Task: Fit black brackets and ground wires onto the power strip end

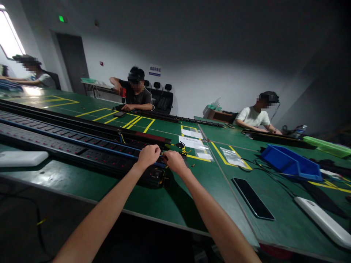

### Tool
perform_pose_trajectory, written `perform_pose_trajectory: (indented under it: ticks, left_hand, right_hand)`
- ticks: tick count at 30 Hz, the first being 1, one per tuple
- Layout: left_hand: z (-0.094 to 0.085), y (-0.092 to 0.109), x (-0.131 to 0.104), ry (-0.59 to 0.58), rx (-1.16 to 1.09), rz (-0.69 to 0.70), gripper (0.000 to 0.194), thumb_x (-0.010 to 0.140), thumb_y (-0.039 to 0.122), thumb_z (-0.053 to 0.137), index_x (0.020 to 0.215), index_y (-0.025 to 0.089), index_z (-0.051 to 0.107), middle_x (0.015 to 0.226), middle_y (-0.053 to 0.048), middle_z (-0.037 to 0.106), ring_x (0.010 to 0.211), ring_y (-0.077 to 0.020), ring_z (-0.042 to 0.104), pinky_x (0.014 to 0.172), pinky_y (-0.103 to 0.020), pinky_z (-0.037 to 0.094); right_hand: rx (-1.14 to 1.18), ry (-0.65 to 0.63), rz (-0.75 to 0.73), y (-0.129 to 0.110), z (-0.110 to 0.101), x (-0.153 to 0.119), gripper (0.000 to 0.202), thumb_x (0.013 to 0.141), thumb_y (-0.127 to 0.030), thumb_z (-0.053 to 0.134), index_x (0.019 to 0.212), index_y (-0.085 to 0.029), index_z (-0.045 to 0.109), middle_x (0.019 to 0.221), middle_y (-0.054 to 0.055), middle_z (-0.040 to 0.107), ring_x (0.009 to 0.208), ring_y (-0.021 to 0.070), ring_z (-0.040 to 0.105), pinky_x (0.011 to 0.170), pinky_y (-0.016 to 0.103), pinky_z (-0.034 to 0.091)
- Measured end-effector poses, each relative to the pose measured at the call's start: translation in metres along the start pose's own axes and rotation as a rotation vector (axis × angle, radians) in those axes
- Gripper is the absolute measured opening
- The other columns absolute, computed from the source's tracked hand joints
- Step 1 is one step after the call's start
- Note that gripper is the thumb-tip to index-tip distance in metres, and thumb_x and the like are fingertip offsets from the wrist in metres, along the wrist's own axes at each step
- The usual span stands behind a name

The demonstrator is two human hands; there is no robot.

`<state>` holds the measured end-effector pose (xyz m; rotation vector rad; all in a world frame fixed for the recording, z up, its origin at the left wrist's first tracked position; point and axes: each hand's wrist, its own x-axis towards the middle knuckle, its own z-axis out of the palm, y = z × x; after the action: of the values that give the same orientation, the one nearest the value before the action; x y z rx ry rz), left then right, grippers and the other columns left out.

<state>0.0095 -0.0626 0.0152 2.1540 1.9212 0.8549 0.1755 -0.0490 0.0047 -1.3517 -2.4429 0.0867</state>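
Note:
Both my hands meet at the right end of a long black power strip (117, 166) with rows of sockets. My left hand (148, 155) is closed above that end, its fingers curled around something small that I cannot make out. Close beside it, my right hand (174, 160) is closed too, its fingertips pinched near the strip's end, what they hold hidden. A blue strip (109, 140) runs lengthwise along the sockets towards my hands. Just beyond my right hand lie small black end brackets (181, 145) with yellow-green wire.
On the green table (219, 204) stand a blue bin (290, 162), a phone (252, 199), white power banks (23, 159) at both sides, cables, papers (192, 141) and a plastic bag (232, 156). Several people work beyond; one holds a red power drill (123, 93).

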Motion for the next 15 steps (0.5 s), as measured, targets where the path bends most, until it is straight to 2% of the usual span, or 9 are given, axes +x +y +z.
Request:
perform_pose_trajectory:
  ticks: [4,8,12,15]
  left_hand:
    - [0.004,-0.003,0.001,-0.026,-0.016,0.166,0.018,0.082,0.022,0.058,0.091,0.024,0.074,0.094,-0.003,0.076,0.091,-0.0203,0.069,0.083,-0.028,0.051]
    - [0.009,-0.006,0.003,-0.013,-0.009,0.255,0.017,0.079,0.021,0.062,0.092,0.024,0.073,0.092,-0.002,0.075,0.091,-0.02,0.067,0.086,-0.029,0.05]
    - [0.005,0.0,0.001,0.024,0.07,0.295,0.015,0.08,0.021,0.06,0.091,0.023,0.07,0.093,-0.003,0.073,0.092,-0.0206,0.064,0.087,-0.032,0.048]
    - [-0.001,0.01,-0.005,-0.001,0.158,0.319,0.013,0.083,0.024,0.059,0.091,0.023,0.069,0.094,-0.004,0.072,0.094,-0.0225,0.062,0.088,-0.034,0.047]
  right_hand:
    - [0.169,0.059,0.013,0.011,-0.003,-0.002,0.019,0.093,-0.021,0.055,0.09,-0.019,0.074,0.088,0.008,0.075,0.083,0.0195,0.069,0.071,0.023,0.042]
    - [0.329,0.156,0.171,0.025,-0.01,-0.013,0.026,0.096,-0.023,0.048,0.085,-0.016,0.071,0.072,0.005,0.071,0.063,0.0147,0.066,0.061,0.021,0.042]
    - [0.465,0.119,0.267,0.029,-0.011,-0.027,0.025,0.094,-0.024,0.05,0.077,-0.017,0.067,0.058,0.001,0.066,0.046,0.0124,0.06,0.052,0.019,0.042]
    - [0.538,0.057,0.325,0.025,-0.007,-0.03,0.028,0.093,-0.028,0.052,0.07,-0.017,0.063,0.053,0.002,0.065,0.042,0.0132,0.06,0.046,0.019,0.041]
